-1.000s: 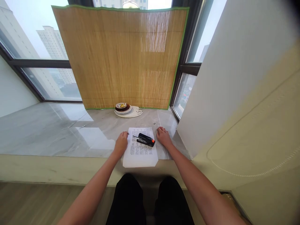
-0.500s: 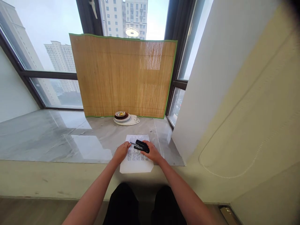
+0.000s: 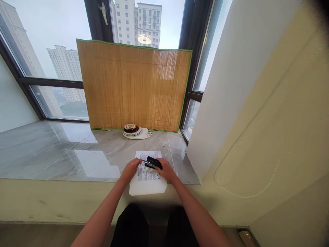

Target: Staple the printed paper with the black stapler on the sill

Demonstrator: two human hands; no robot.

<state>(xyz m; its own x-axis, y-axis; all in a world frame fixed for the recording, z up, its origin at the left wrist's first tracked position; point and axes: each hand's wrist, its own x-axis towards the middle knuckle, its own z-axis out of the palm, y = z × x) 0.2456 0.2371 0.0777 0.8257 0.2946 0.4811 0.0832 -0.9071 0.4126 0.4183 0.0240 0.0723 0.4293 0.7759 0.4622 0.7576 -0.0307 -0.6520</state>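
Observation:
A sheet of printed paper lies at the front edge of a grey marble sill, overhanging it slightly. A black stapler rests on the paper's upper part. My right hand is closed over the stapler's rear end, gripping it. My left hand rests on the paper's left edge, fingers curled and pressing down, fingertips close to the stapler's metal nose.
A bamboo mat with green trim stands against the window behind. A stack of plates sits at its foot. A white wall rises right of the paper. My dark-trousered knees are below the sill.
My right hand moved from the sill beside the paper onto the stapler and closed on it. My left hand stayed on the paper's left edge. The camera tilted up and back.

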